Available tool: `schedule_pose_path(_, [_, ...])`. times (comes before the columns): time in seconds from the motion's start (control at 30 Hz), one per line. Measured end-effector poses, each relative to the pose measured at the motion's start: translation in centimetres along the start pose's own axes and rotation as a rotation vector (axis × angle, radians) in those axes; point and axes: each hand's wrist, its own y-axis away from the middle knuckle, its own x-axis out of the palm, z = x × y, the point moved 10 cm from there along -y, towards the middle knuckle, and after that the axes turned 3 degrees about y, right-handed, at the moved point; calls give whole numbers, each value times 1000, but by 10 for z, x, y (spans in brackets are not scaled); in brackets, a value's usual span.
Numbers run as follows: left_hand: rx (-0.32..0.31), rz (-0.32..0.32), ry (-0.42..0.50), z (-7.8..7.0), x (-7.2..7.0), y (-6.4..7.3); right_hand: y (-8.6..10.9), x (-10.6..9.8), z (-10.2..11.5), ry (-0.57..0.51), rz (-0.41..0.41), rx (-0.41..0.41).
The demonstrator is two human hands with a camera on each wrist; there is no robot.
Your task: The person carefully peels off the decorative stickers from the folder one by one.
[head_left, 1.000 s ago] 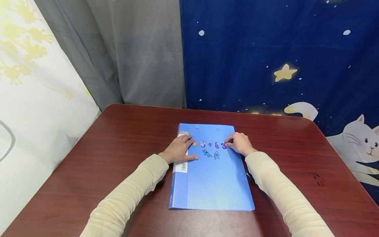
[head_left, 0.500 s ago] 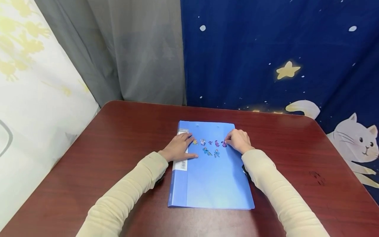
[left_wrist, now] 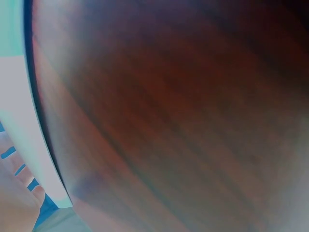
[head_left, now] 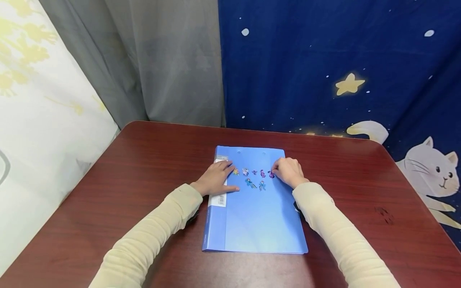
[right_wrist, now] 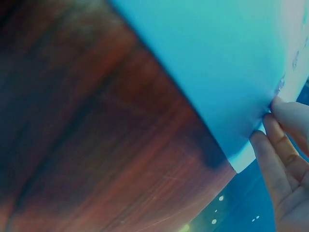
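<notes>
Blue file folder (head_left: 264, 224) lies flat on the reddish-brown table (head_left: 162, 152); the left hand (head_left: 215, 179) rests spread over its spine side, gripping nothing. The right hand (head_left: 289, 171) pinches the rightmost purple pony sticker (head_left: 271, 175), which, I'd guess, could crease or skew if tugged sideways.

The blue folder (head_left: 266, 224) looks like smooth plastic with a soft sheen, its white label (head_left: 217, 201) like paper. The worktop (head_left: 162, 140) shows a dark red wood grain, smooth and lightly glossy. Cream sleeves (head_left: 155, 236) are matt, wrinkled cloth; the grey curtain (head_left: 176, 60) and navy curtain (head_left: 288, 68) are matt fabric
</notes>
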Motion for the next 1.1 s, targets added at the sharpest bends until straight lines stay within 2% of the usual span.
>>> schedule_pose_path(0.23, [4,-2,-2,-1,1,0,5,-1,0,-20,-40,22])
schedule_pose_path(0.53, [9,-16,3,0,-4,2,2,-3,-4,-114,-24,64])
schedule_pose_path(0.7, [8,-12,2,0,-4,0,2,-3,-4,-175,-44,19])
schedule_pose_path(0.8, [7,-7,0,-1,-3,0,2,-1,-5,-173,-49,-13])
schedule_pose_path(0.97, [7,-7,1,-2,-1,1,3,5,-8,-162,-32,-42])
schedule_pose_path(1.1, [0,-7,8,-2,0,3,4,9,-11,-216,-21,-54])
